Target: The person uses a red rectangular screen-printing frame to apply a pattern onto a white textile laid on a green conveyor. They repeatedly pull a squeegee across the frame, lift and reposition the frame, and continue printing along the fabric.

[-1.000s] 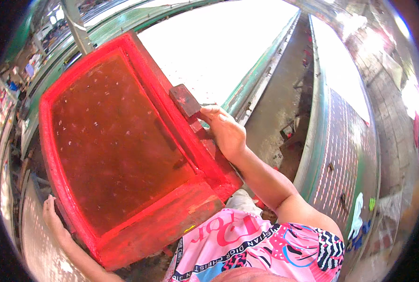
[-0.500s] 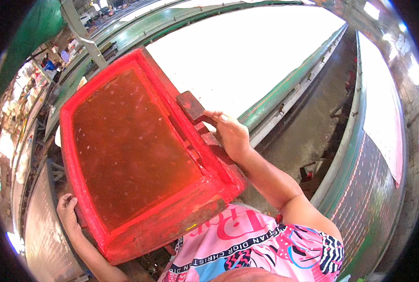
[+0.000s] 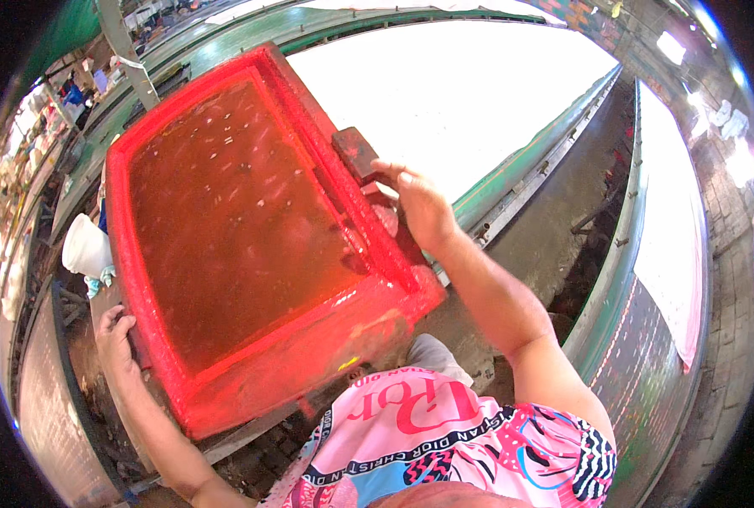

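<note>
A large red screen-printing frame [image 3: 297, 360] is held out in front of me, tilted, with a wet-looking brownish-red mesh [image 3: 233, 220] inside its thick painted rim. My right hand [image 3: 421, 207] grips its right side, fingers closed by a dark wooden block [image 3: 356, 155] fixed to the rim; some fingertips are hidden. On the opposite side, my left hand [image 3: 116, 339] is curled at the lower left edge, where a small dark grip sticks out. The frame hides whatever lies beneath it.
A long table with white cloth [image 3: 462, 93] stretches away ahead. Another long table [image 3: 614, 339], partly cloth-covered, runs along the right, with a dark aisle [image 3: 538, 229] between them. A white bucket [image 3: 88, 245] stands left of the frame; a grey post [image 3: 127, 55] rises beyond it.
The frame has shifted up and away from my body, both hands moving with it. The white bucket at the left has come into fuller view, and light glints on the mesh.
</note>
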The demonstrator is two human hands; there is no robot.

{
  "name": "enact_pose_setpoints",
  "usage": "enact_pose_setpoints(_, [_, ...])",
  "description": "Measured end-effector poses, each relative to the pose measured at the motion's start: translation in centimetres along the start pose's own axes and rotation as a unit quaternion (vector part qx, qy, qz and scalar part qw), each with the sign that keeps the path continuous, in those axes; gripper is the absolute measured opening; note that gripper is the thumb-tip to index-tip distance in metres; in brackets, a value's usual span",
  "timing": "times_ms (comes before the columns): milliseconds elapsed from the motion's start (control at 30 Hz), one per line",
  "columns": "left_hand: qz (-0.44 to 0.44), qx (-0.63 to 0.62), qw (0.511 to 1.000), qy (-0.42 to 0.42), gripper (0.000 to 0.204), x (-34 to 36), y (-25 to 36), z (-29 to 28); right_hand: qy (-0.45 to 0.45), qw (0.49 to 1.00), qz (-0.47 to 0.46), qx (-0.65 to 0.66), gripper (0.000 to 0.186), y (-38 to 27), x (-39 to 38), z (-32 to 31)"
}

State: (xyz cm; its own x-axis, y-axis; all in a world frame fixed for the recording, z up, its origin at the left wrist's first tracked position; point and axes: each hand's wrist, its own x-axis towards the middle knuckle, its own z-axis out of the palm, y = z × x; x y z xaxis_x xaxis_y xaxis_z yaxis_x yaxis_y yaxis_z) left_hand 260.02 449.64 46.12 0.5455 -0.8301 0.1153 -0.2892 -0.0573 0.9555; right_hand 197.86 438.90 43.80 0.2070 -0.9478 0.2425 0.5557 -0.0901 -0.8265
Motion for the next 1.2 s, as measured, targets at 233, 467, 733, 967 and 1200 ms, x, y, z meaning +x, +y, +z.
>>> enact_pose_setpoints(233, [0.017, -0.005, 0.999, 0.040, 0.035, 1.1, -0.1, 12.9, -0.002, 0.997, 0.043, -0.070, 0.051, -1.7, 8.5, -11.8])
enact_pose_setpoints(467, [-0.027, -0.027, 0.996, 0.080, 0.032, -3.6, 0.3, 27.0, 0.040, 0.997, 0.038, -0.054, 0.051, -2.1, 11.4, -24.2])
enact_pose_setpoints(733, [-0.072, -0.030, 0.991, 0.106, 0.031, -9.3, 0.0, 38.0, 0.076, 0.994, 0.057, -0.054, 0.058, -6.1, 12.3, -33.7])
enact_pose_setpoints(967, [-0.078, -0.037, 0.993, 0.083, 0.029, -10.6, 3.0, 42.8, 0.060, 0.996, 0.043, -0.052, 0.053, -6.7, 12.2, -38.3])
enact_pose_setpoints(1200, [-0.080, -0.054, 0.993, 0.072, 0.029, -10.5, 2.3, 44.5, 0.055, 0.996, 0.044, -0.045, 0.057, -7.4, 12.8, -40.2])
